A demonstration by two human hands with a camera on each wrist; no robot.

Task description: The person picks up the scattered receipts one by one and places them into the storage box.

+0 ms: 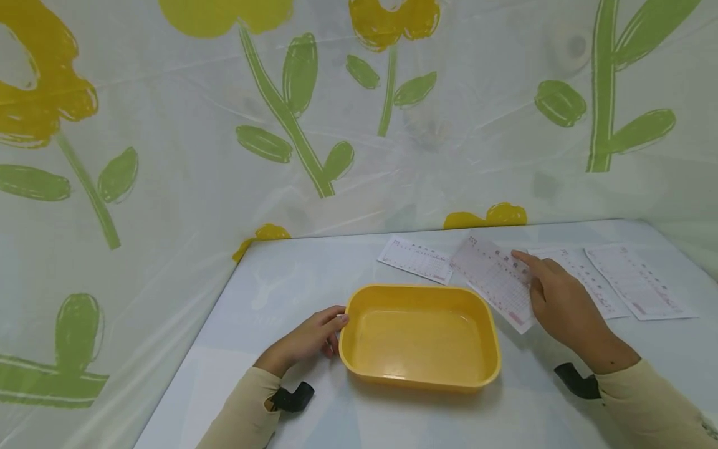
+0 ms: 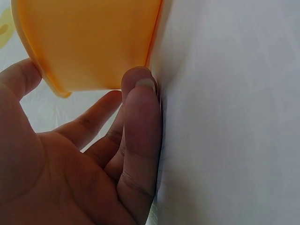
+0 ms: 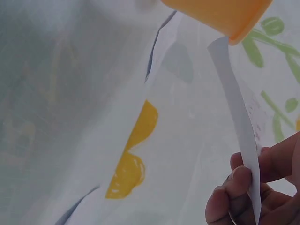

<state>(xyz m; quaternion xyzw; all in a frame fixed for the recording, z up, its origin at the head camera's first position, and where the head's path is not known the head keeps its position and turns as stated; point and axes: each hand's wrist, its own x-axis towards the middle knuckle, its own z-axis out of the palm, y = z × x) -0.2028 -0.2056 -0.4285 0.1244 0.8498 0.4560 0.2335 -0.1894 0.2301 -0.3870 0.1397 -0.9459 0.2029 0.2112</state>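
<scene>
Head view shows a yellow tray (image 1: 421, 337) holding nothing. Left hand (image 1: 308, 340) rests relaxed against its rim; right hand (image 1: 561, 302) pinches a slip (image 1: 496, 280).

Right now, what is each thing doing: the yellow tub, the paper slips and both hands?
yellow tub: upright on the table, nothing in it.
left hand: fingers on the tub's left end.
right hand: pinching a paper slip.
held slip: lifted at the hand's edge, beside the tub.
other slips: lying flat on the table.
</scene>
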